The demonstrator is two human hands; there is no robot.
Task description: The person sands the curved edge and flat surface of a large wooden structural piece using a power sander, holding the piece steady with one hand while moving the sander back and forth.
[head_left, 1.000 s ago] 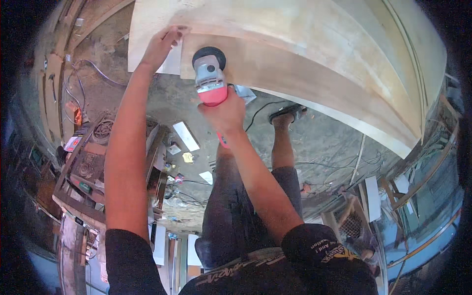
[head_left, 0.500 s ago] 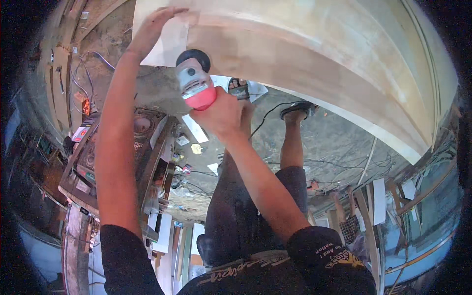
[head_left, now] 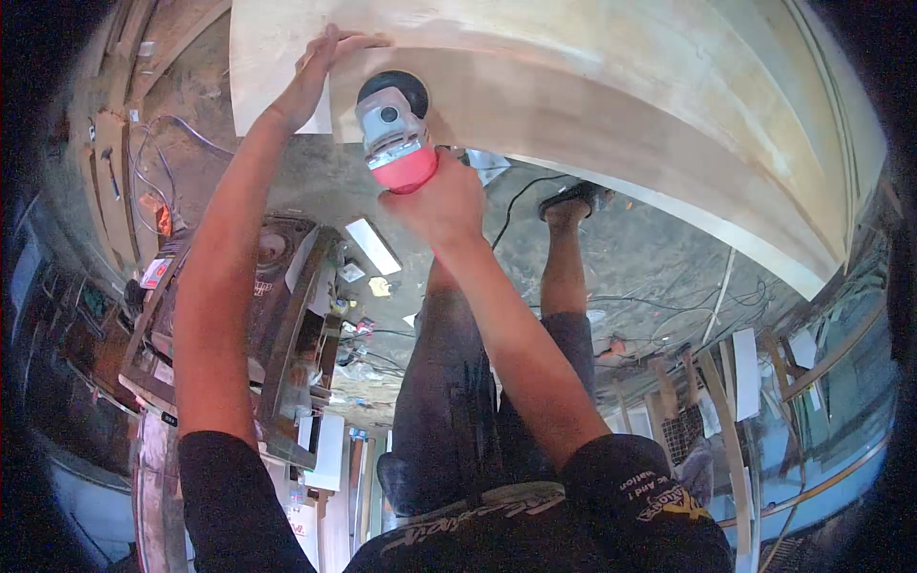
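My right hand (head_left: 444,201) is wrapped round the red and silver body of an angle grinder (head_left: 396,143). Its round black disc (head_left: 406,91) lies against the near edge of a large, pale curved wooden panel (head_left: 611,105), towards its left end. Whether the disc is spinning cannot be made out. Just left of the disc, my left hand (head_left: 320,72) rests on the panel with its fingers stretched out, holding nothing. A white board piece (head_left: 263,72) shows beside and beneath that hand.
Below the panel, my sandalled foot (head_left: 571,202) stands on the dusty floor among cables (head_left: 659,307) and scraps. A dark speaker-like cabinet (head_left: 277,248) stands at left. Wood strips (head_left: 716,411) lean at lower right, near part of another person (head_left: 680,420).
The grinder has shifted slightly right and up in the picture with my right hand. My left hand has come a little lower and right, its fingers lying along the panel. The view has moved slightly.
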